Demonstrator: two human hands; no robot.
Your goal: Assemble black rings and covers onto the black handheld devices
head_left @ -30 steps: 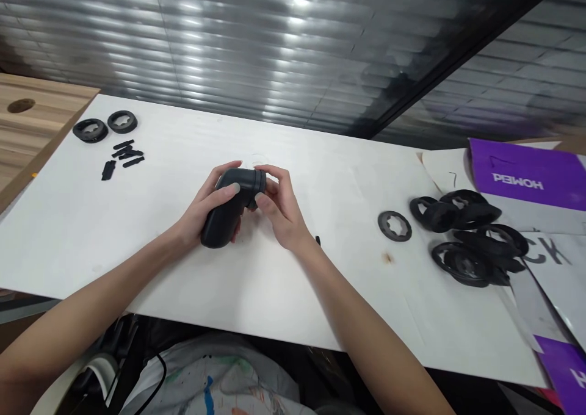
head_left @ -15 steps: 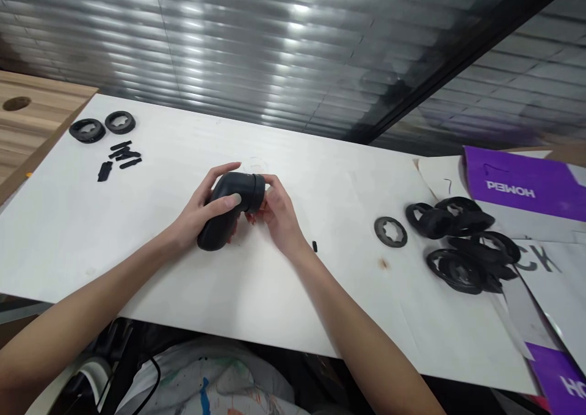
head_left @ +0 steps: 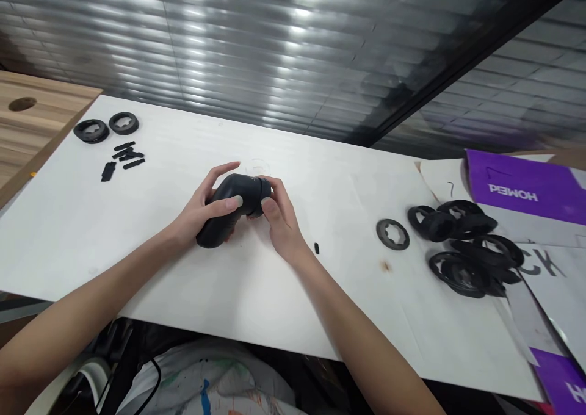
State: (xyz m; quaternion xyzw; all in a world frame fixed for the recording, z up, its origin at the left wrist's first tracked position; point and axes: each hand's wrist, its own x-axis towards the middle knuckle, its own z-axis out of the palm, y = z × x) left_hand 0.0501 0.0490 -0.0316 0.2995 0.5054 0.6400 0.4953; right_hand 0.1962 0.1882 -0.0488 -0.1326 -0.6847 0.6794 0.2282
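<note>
Now the right hand [head_left: 282,224] has its thumb laid against the near side of the collar [head_left: 265,190], where half a second ago the thumb was turned in by the open end. That looks like a renewed hold, with the work at this end apparently unfinished.

The collar sits at the end of an angled black housing [head_left: 229,204], held just above the middle of the tabletop [head_left: 274,305]. The left hand [head_left: 204,206] is closed around its body, thumb on top and one finger stretched past the upper side. The right hand is pinched narrow on the collar; its other fingertips are hidden.

As for writing, a purple sheet [head_left: 556,186] at the right carries white lettering that seems to read "HOMEid". A white sheet [head_left: 561,296] shows a large "CK", partly overlapped by a heap of black curved parts [head_left: 497,253]. A second purple patch [head_left: 556,375] begins with "H" before the edge cuts it off. On white paper [head_left: 437,177] stands a mark like a "7".
</note>
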